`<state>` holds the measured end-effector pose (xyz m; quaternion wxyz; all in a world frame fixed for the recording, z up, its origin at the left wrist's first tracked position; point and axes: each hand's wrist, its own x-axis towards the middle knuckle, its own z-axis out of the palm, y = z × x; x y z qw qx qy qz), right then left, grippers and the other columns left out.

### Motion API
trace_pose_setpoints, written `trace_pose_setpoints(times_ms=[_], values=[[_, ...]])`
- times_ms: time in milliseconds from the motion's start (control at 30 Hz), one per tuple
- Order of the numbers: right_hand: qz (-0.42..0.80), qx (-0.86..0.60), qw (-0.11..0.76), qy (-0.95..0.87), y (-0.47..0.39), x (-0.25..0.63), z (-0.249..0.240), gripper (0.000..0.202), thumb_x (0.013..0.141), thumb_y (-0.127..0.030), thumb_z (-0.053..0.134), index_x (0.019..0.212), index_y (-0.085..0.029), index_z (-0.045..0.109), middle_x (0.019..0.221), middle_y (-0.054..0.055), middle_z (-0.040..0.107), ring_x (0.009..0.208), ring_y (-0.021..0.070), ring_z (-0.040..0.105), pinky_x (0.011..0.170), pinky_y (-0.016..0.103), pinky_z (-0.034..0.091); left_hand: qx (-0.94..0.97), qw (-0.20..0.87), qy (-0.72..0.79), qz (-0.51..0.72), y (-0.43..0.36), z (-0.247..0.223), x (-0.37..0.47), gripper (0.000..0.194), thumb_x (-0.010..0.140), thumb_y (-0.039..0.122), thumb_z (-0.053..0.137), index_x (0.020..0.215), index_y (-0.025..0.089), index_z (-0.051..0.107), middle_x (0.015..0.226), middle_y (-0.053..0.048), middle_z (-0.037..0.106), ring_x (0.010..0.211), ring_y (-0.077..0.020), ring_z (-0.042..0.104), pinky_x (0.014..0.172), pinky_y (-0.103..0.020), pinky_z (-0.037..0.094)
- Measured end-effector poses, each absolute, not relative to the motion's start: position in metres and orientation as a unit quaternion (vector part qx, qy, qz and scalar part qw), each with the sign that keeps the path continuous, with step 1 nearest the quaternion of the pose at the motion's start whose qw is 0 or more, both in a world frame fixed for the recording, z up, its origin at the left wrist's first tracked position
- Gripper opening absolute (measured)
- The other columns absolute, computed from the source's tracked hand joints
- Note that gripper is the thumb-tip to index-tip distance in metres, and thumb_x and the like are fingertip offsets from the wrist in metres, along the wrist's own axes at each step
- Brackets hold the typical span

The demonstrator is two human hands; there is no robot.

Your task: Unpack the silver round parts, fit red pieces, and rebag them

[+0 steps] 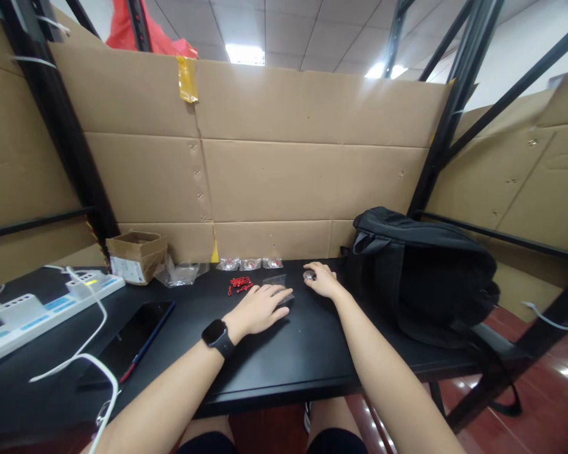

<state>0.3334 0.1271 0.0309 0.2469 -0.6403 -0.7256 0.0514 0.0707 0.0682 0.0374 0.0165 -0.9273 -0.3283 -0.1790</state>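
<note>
My left hand, below a dark watch on the wrist, lies over the black table with its fingers spread, on or just above a clear plastic bag. My right hand is curled round a small shiny round item near the back of the table. Just left of my left hand is a loose pile of small red pieces. Behind the pile, three clear packets with something red inside stand in a row along the cardboard wall.
A black backpack fills the table's right side. At the left are a small open cardboard box, crumpled clear plastic, a white power strip with cables, and a dark tablet. Cardboard walls surround the table.
</note>
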Motion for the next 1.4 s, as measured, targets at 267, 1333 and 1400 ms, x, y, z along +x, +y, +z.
trace_pose_setpoints(times_ms=[267, 1333, 1400], values=[[0.06, -0.648, 0.219, -0.727, 0.136, 0.34, 0.024, 0.046, 0.08, -0.031, 0.068, 0.126, -0.031, 0.063, 0.136, 0.005, 0.06, 0.125, 0.033, 0.052, 0.097, 0.05, 0.041, -0.906, 0.038, -0.397, -0.145, 0.074, 0.027, 0.067, 0.058, 0.099, 0.058, 0.032, 0.148, 0.03, 0.042, 0.132, -0.014, 0.054, 0.118, -0.0317, 0.051, 0.096, -0.049, 0.042], [0.054, -0.646, 0.221, -0.729, 0.138, 0.346, 0.022, 0.031, 0.085, -0.03, 0.066, 0.116, -0.031, 0.066, 0.122, 0.004, 0.067, 0.114, 0.0274, 0.059, 0.088, 0.04, 0.045, -0.899, 0.077, -0.386, -0.19, 0.071, 0.028, 0.077, 0.029, 0.101, 0.04, 0.038, 0.109, 0.022, 0.06, 0.127, -0.012, 0.063, 0.129, -0.0289, 0.047, 0.105, -0.055, 0.028], [0.056, -0.644, 0.223, -0.73, 0.138, 0.346, 0.023, 0.03, 0.086, -0.03, 0.066, 0.115, -0.031, 0.067, 0.122, 0.004, 0.067, 0.114, 0.0277, 0.059, 0.088, 0.04, 0.045, -0.897, 0.068, -0.391, -0.194, 0.07, 0.031, 0.077, 0.024, 0.099, 0.037, 0.04, 0.107, 0.021, 0.056, 0.121, -0.013, 0.065, 0.124, -0.0284, 0.051, 0.104, -0.055, 0.029]])
